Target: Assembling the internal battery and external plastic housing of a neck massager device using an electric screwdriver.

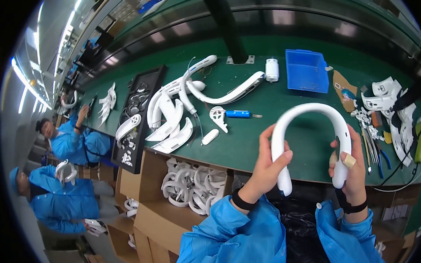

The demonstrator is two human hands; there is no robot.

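A white U-shaped neck fan [309, 108] is held up over the bench's near edge, its curve away from me and its two ends toward me. My left hand [265, 164] grips the left arm of it, thumb on top. Around the right arm is my right hand [350, 164], with a beige wrap on one finger. Beyond the fan, on the green bench [267, 123], lie a blue-handled tool [238, 114], a flat white bracket [218, 118] and a small white oval piece [210, 136].
Curved white shells [171, 114] and a black parts tray [135, 111] lie left. A blue bin [307, 71] and white canister [272, 70] stand behind. White parts [385, 98] and hand tools [378, 156] lie right. Below is a carton [152, 201] of neckbands; two people [64, 196] are left.
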